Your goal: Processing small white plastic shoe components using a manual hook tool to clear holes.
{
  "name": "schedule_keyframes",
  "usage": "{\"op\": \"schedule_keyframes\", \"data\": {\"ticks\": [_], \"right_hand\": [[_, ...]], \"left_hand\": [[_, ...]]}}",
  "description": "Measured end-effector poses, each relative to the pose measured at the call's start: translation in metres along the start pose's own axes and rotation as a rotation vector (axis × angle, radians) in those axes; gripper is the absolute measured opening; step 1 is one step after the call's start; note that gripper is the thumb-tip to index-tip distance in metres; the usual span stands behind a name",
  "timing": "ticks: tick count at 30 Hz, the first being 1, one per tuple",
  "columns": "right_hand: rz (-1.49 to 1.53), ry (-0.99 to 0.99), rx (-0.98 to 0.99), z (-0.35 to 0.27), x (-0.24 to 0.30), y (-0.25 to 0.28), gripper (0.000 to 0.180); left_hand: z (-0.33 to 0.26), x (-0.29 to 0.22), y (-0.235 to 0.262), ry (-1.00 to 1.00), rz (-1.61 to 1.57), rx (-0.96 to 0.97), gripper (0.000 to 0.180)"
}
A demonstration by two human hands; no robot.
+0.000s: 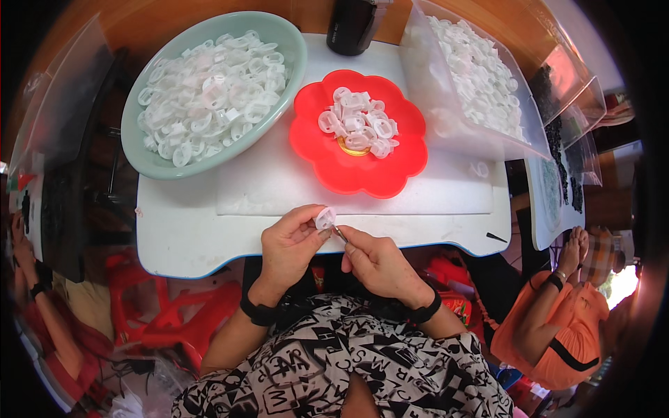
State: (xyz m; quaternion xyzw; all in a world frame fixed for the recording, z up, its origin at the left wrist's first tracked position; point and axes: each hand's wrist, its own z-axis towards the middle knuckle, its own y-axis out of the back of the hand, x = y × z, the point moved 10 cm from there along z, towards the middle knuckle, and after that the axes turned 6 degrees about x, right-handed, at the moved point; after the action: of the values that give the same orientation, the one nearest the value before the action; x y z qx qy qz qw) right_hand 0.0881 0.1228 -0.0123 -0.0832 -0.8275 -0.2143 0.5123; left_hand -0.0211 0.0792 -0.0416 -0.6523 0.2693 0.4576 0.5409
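Note:
Between the fingertips of my left hand (287,245) is a small round whitish plastic part (325,219), held up at the table's front edge. My right hand (380,259) pinches a thin dark metal tool (340,233), its tip against or very close to the part. What kind of tool it is I cannot make out. Just beyond my hands, a red flower-shaped plate (324,174) carries a pile of similar white plastic parts (359,118).
A pale green basin (296,66) heaped with white parts stands at the far left. At the far right is a clear plastic bin (446,129) of white pieces. A black cylinder (350,28) stands at the back. People sit on both sides; red stools (167,313) are at lower left.

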Motion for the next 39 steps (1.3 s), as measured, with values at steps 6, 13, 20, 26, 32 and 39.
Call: {"op": "schedule_keyframes", "data": {"ticks": [6, 13, 20, 26, 32, 39], "right_hand": [[0.033, -0.021, 0.004, 0.002, -0.003, -0.004, 0.038], [-0.009, 0.000, -0.017, 0.002, 0.000, -0.008, 0.041], [-0.276, 0.144, -0.068, 0.005, 0.013, -0.010, 0.041], [-0.506, 0.197, -0.047, 0.004, 0.022, -0.002, 0.044], [-0.670, 0.231, -0.160, -0.009, 0.035, 0.012, 0.042], [-0.779, 0.271, -0.134, -0.006, 0.041, 0.006, 0.046]], "left_hand": [[0.002, -0.007, 0.000, -0.087, 0.089, 0.018, 0.032], [0.000, -0.007, 0.001, -0.116, 0.084, 0.007, 0.030], [-0.002, -0.004, 0.001, -0.121, 0.126, -0.022, 0.029], [-0.002, -0.007, 0.002, -0.109, 0.165, -0.019, 0.030], [0.002, -0.006, 0.000, -0.052, 0.146, 0.001, 0.035], [0.002, -0.006, 0.000, -0.046, 0.139, 0.009, 0.036]]}}
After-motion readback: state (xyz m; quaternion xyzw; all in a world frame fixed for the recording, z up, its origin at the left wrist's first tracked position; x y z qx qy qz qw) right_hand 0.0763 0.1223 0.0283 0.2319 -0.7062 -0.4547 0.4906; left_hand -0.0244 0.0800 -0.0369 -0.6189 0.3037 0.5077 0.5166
